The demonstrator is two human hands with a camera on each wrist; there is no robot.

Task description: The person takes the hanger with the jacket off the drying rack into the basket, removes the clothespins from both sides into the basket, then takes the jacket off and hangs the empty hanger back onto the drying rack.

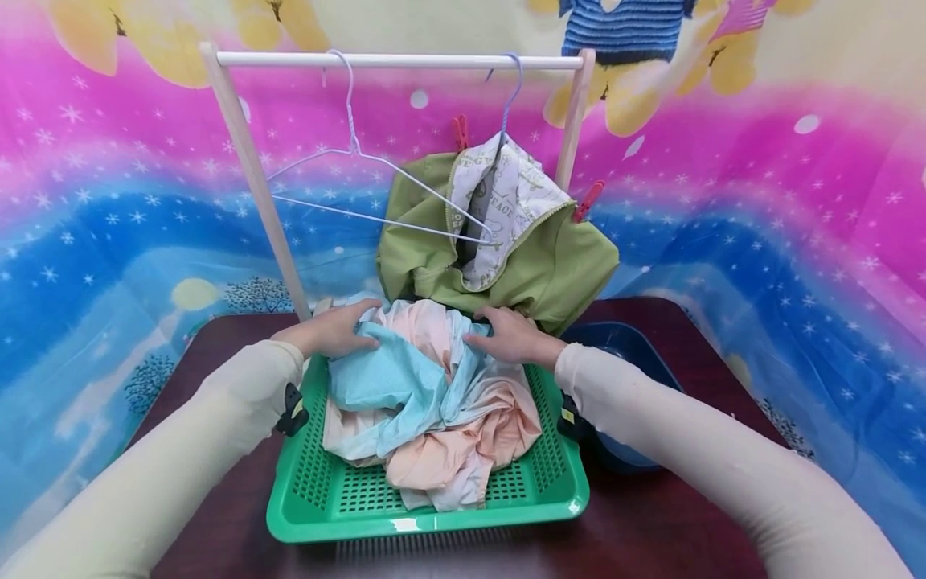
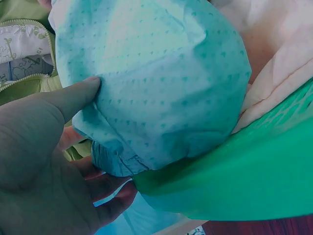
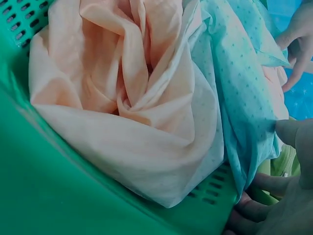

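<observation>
A crumpled thin turquoise, peach and white garment (image 1: 391,374) lies heaped in a green plastic basket (image 1: 347,527). My left hand (image 1: 334,328) holds its turquoise part at the far left, thumb on the near face and fingers behind a gathered edge in the left wrist view. On the far right side my right hand (image 1: 515,336) pinches the turquoise cloth (image 3: 244,93), with the thumb on top and the other fingers partly hidden beneath. Just behind the hands hangs a green hooded jacket (image 1: 419,233) with a printed white lining.
A wooden rack with a white bar (image 1: 419,61) carries a bare white hanger (image 1: 311,153) at left and the jacket's purple hanger (image 1: 512,92). Red clothespins (image 1: 589,201) grip the jacket. A dark blue basin (image 1: 625,346) stands right of the basket on the dark red table (image 1: 210,474).
</observation>
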